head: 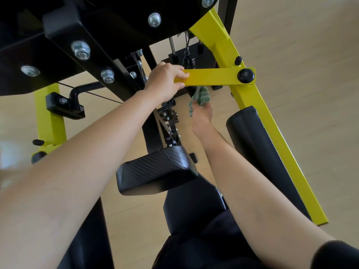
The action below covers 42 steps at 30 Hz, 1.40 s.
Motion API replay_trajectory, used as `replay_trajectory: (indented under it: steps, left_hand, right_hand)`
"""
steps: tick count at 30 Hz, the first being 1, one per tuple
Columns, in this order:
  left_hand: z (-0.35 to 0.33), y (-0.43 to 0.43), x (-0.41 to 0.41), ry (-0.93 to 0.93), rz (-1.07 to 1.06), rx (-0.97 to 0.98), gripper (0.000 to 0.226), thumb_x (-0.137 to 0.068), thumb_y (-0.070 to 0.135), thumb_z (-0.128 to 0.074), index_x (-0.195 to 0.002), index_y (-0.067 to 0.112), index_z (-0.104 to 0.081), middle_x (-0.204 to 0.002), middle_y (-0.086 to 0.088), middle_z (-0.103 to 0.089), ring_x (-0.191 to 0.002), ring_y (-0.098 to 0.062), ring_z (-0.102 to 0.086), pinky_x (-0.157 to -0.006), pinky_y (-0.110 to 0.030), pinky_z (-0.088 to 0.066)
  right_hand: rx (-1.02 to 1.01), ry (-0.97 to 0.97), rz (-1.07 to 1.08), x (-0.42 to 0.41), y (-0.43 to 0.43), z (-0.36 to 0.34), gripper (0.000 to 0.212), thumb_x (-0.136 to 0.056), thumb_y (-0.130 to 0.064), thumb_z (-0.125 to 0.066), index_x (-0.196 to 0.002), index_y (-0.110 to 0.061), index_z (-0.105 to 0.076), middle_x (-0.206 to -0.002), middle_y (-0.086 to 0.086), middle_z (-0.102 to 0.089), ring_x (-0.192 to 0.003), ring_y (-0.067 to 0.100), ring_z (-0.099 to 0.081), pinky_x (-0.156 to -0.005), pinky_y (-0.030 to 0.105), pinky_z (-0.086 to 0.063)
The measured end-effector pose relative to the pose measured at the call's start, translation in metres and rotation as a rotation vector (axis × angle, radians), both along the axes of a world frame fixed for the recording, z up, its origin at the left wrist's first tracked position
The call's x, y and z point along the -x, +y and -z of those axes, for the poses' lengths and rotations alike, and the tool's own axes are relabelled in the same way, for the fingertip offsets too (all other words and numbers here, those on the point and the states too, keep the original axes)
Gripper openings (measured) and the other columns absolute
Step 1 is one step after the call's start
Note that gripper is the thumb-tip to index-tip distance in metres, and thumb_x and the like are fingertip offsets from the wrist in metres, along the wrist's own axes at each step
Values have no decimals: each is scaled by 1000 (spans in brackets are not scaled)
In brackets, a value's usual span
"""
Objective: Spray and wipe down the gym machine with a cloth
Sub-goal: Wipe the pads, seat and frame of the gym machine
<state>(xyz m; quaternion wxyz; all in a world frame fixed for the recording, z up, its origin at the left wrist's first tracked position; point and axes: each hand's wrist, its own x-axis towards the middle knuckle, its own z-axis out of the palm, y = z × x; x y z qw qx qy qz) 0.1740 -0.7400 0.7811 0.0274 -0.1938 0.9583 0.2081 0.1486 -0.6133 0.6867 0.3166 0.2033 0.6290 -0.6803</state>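
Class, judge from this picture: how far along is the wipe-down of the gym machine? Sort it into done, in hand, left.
Done: nothing provable; no spray bottle or wet streaks show. In hand: the left hand grips the yellow bar at its end while the right hand holds the green cloth up beneath it. Left: probably the black pad and yellow frame leg, neither touched now.

Light wood-look floor (303,55) extends behind, left and right of the grip, with faint seam lines (287,105) crossing it. Dark fabric (194,253), possibly trousers, sits well below the grip, nearest the camera.
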Motion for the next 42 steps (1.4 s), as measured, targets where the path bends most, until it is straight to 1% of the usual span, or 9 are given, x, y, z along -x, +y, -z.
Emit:
replay_trajectory:
  steps: [4, 11, 14, 21, 26, 31, 33, 37, 42]
  left_hand:
    - [18, 11, -12, 129, -119, -139, 39, -92, 12, -72, -130, 20, -67, -149, 1, -57, -132, -26, -51, -104, -44, -51]
    - [21, 15, -21, 172, -108, -222, 30, -95, 7, -67, -124, 13, -69, -152, -5, -53, -133, -25, -56, -107, -42, -50]
    - [18, 12, -21, 167, -111, -245, 30, -95, 8, -67, -123, 15, -71, -150, -2, -54, -126, -27, -59, -104, -37, -51]
    - [17, 12, -20, 165, -114, -259, 30, -95, 5, -66, -123, 15, -71, -150, -2, -55, -133, -20, -55, -109, -36, -47]
    - [12, 11, -21, 100, -97, -281, 38, -97, -2, -59, -130, 15, -67, -156, 0, -48, -137, -22, -52, -112, -35, -44]
    - [7, 12, -25, 33, -90, -320, 43, -99, 0, -58, -137, 20, -62, -162, 5, -40, -110, -18, -58, -95, -26, -46]
    - [5, 13, -27, 12, -92, -325, 44, -100, 2, -58, -139, 21, -60, -163, 6, -37, -121, -22, -58, -96, -23, -43]
    - [0, 17, -31, -49, -84, -368, 48, -102, 6, -57, -147, 22, -54, -167, 5, -29, -138, -30, -50, -114, -35, -40]
    - [-8, 30, -39, -114, -71, -365, 57, -104, 14, -55, -157, 25, -38, -172, 6, -12, -144, -29, -42, -116, -33, -36]
  right_hand:
    - [-86, 271, -198, 8, 6, 2, 19, -102, -5, -58, -87, -18, -55, -83, -7, -57, -72, 1, -52, -64, 8, -44]
    - [-274, 294, -404, 29, 2, 62, 18, -86, -8, -56, -103, -10, -64, -111, 19, -67, -85, 20, -63, -71, 37, -56]
    - [-311, 439, -429, 29, -8, 77, 25, -75, -22, -49, -99, -21, -57, -112, 12, -59, -93, 26, -56, -80, 41, -53]
    - [-358, 478, -590, 6, 8, 40, 66, -87, -14, -63, -149, -14, -41, -147, 5, -40, -123, 26, -48, -109, 42, -44]
    - [-390, 355, -576, 21, 9, 38, 52, -86, -12, -66, -136, -9, -52, -128, 14, -57, -110, 26, -63, -91, 41, -58]
    - [-237, 471, -416, 9, -3, 11, 28, -88, 0, -64, -85, -23, -47, -82, -1, -54, -68, 8, -51, -62, 17, -48]
    - [-252, 487, -412, 7, 1, 16, 27, -91, -4, -65, -86, -24, -48, -84, -1, -57, -71, 7, -54, -63, 14, -48]
    - [-359, 449, -450, 4, 19, 41, 39, -77, -25, -73, -111, -12, -61, -107, 13, -65, -88, 24, -67, -76, 38, -62]
    - [-368, 378, -497, -19, 57, 20, 35, -83, -14, -77, -116, -11, -65, -108, 5, -67, -95, 22, -65, -75, 24, -46]
